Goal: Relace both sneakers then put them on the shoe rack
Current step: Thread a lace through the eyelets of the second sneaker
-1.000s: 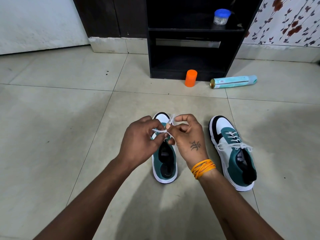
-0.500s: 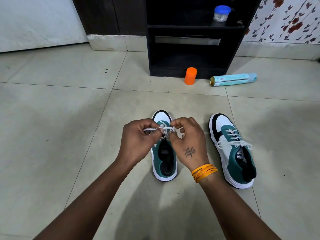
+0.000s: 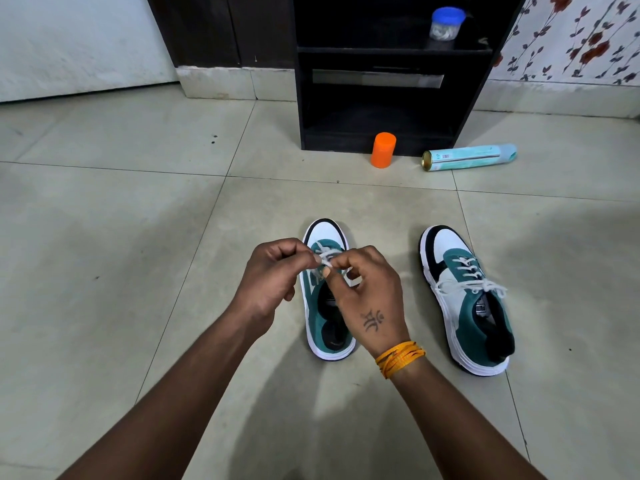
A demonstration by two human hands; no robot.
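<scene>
Now your left hand and your right hand meet above the front part of the green, white and black sneaker that stands on the pale tiled floor, near the middle of the view. Both hands have curled fingers, and each one pinches the thin white shoelace between thumb and fingertips, just over the eyelets; the fingertips of the two hands are almost touching each other. Your right wrist wears a bundle of orange thread bands, and a small dark tattoo is on the back of that hand.

At about 3 o'clock from your hands, well apart from the first shoe, stands the second green, white and black sneaker. Its white lace already passes through the eyelets and the loose ends lie across the tongue. Both toes point to 12 o'clock.

At 12 o'clock stands the black wooden shoe rack, against the wall. On its upper shelf is a small clear jar with a blue lid. On the floor just in front of the rack stands an orange plastic cylinder, and at 1 o'clock lies a light blue spray can on its side.
</scene>
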